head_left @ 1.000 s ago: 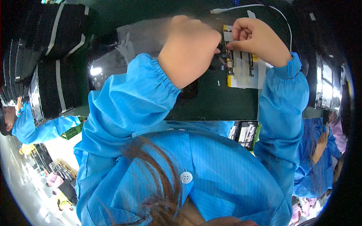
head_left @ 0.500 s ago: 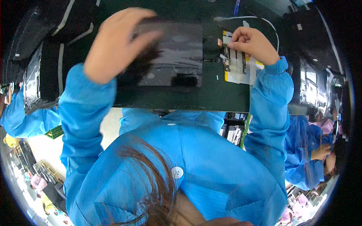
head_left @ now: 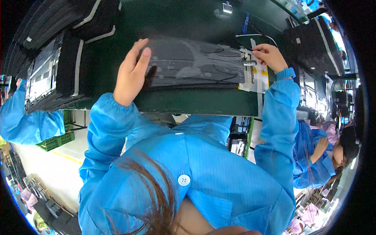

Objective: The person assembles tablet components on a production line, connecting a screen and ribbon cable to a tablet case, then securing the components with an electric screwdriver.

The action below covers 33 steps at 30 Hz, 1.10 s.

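Note:
A flat dark panel point(head_left: 188, 64) with a glossy, smudged surface lies on the green mat. My left hand point(head_left: 132, 74) is at the panel's left edge, fingers stretched and the thumb apart, gripping nothing. Along the panel's right end runs a narrow circuit board point(head_left: 248, 76) on a white and yellow backing. My right hand point(head_left: 271, 56) is over the top of that board with thumb and forefinger pinched together. Whatever is between those fingertips is too small to make out. A small shiny piece point(head_left: 249, 62) shows just left of them.
A blue pen-like tool point(head_left: 245, 23) and a white cable point(head_left: 266, 37) lie beyond the board. Stacks of black foam trays point(head_left: 68, 74) stand at left, and another black stack point(head_left: 313, 47) at right. Co-workers in blue sit on both sides, one point(head_left: 313, 156) at right.
The dark panel now reaches the circuit board, where a gap showed before. My left hand has come down to the panel's left edge. My right hand stays pinched at the board.

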Each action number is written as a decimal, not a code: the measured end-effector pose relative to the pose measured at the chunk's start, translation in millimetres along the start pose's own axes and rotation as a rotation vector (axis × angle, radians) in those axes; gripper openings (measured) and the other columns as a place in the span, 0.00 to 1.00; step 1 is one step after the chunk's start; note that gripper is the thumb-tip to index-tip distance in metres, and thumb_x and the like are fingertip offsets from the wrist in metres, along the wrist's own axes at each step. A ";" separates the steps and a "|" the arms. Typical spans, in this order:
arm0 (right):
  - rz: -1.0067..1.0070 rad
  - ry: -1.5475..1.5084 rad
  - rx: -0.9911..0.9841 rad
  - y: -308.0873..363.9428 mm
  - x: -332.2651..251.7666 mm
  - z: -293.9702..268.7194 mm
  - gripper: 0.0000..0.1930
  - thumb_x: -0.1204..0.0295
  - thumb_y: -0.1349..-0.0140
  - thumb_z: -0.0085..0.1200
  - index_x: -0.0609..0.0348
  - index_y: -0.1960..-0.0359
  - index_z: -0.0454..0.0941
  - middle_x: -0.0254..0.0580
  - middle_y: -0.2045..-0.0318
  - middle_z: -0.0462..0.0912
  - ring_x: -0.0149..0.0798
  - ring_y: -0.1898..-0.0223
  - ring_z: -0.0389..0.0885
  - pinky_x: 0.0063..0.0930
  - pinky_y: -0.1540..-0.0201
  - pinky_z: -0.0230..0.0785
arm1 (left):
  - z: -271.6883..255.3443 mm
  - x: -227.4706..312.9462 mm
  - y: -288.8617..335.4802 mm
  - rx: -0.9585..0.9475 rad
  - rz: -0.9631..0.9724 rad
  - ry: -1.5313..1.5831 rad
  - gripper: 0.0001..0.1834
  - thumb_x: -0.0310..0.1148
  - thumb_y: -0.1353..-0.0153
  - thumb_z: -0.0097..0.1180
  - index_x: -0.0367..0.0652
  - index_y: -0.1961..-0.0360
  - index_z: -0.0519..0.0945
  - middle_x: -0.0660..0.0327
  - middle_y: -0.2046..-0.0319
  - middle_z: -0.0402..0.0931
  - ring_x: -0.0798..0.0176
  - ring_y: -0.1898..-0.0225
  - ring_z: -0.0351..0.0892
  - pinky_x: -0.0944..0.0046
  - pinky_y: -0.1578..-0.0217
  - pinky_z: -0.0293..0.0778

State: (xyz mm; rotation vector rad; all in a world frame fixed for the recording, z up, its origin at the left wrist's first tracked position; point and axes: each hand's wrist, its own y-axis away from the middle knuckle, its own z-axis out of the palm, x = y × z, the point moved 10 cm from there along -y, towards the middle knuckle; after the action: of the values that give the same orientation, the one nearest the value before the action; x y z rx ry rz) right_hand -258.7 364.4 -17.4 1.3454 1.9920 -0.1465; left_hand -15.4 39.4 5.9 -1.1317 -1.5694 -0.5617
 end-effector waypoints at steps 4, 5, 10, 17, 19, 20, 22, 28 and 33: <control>0.027 0.021 -0.051 -7.1 0.8 2.1 0.10 0.69 0.45 0.55 0.60 0.63 0.77 0.27 0.81 0.73 0.21 0.80 0.69 0.16 0.78 0.62 | -3.8 -0.6 -8.4 0.059 -0.086 0.297 0.21 0.39 0.36 0.45 0.34 0.48 0.69 0.52 0.49 0.69 0.62 0.47 0.66 0.67 0.45 0.58; 0.050 0.028 -0.033 -8.2 3.7 1.1 0.10 0.69 0.46 0.55 0.59 0.64 0.77 0.27 0.81 0.73 0.21 0.80 0.69 0.15 0.79 0.62 | -4.7 -5.9 -12.0 0.069 -0.102 0.419 0.20 0.37 0.36 0.45 0.34 0.49 0.69 0.53 0.51 0.70 0.63 0.49 0.67 0.68 0.46 0.59; 0.101 0.020 -0.029 -13.0 5.5 -1.9 0.11 0.67 0.49 0.59 0.59 0.66 0.78 0.29 0.81 0.75 0.22 0.80 0.71 0.17 0.79 0.63 | -14.5 3.0 -24.0 0.050 -0.092 0.504 0.20 0.38 0.36 0.44 0.33 0.50 0.69 0.53 0.50 0.70 0.61 0.48 0.67 0.66 0.47 0.60; 0.070 0.033 -0.013 -12.1 9.7 -2.1 0.12 0.68 0.49 0.58 0.60 0.64 0.77 0.30 0.81 0.74 0.23 0.80 0.71 0.18 0.80 0.63 | 12.8 -3.4 -62.7 -0.020 -0.326 0.854 0.24 0.44 0.36 0.39 0.34 0.49 0.66 0.49 0.51 0.70 0.56 0.53 0.70 0.57 0.49 0.64; 0.079 0.051 0.021 1.0 0.8 1.2 0.12 0.68 0.49 0.58 0.60 0.63 0.76 0.30 0.81 0.74 0.24 0.80 0.71 0.19 0.79 0.63 | 35.2 -31.0 -84.6 -0.158 -0.426 0.878 0.25 0.47 0.36 0.40 0.34 0.51 0.68 0.50 0.53 0.72 0.56 0.54 0.71 0.57 0.49 0.64; -0.067 0.106 0.170 10.7 -21.0 -6.6 0.15 0.67 0.49 0.58 0.60 0.60 0.75 0.36 0.75 0.76 0.30 0.75 0.73 0.23 0.73 0.66 | 52.0 -40.9 -87.2 -0.307 -0.528 0.897 0.26 0.49 0.37 0.41 0.34 0.53 0.69 0.51 0.56 0.74 0.57 0.56 0.72 0.58 0.50 0.65; -0.283 0.215 0.446 45.4 -64.2 -11.1 0.19 0.64 0.48 0.58 0.61 0.57 0.73 0.45 0.66 0.76 0.40 0.65 0.74 0.30 0.61 0.66 | 60.6 -36.5 -82.1 -0.258 -0.602 0.957 0.21 0.49 0.39 0.46 0.39 0.61 0.71 0.56 0.63 0.71 0.58 0.61 0.68 0.58 0.52 0.65; -0.540 0.518 0.526 127.5 -169.1 80.9 0.28 0.50 0.47 0.53 0.61 0.55 0.67 0.55 0.47 0.66 0.57 0.41 0.55 0.52 0.39 0.41 | 53.6 -22.7 -70.9 -0.180 -0.525 0.928 0.18 0.46 0.38 0.46 0.41 0.64 0.74 0.59 0.66 0.74 0.60 0.62 0.73 0.58 0.53 0.68; -0.689 0.374 0.350 138.0 -212.0 121.5 0.29 0.51 0.52 0.57 0.60 0.56 0.66 0.52 0.44 0.63 0.57 0.38 0.50 0.58 0.38 0.36 | 56.2 -30.5 -74.4 -0.234 -0.500 0.987 0.21 0.48 0.38 0.45 0.40 0.59 0.74 0.56 0.62 0.76 0.59 0.58 0.75 0.57 0.52 0.69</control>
State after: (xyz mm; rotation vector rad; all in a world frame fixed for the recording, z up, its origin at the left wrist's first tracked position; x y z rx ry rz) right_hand -39.6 208.3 62.5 0.8609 2.7888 -0.6225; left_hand -108.2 41.4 -25.6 -0.4406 -0.8924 -1.4095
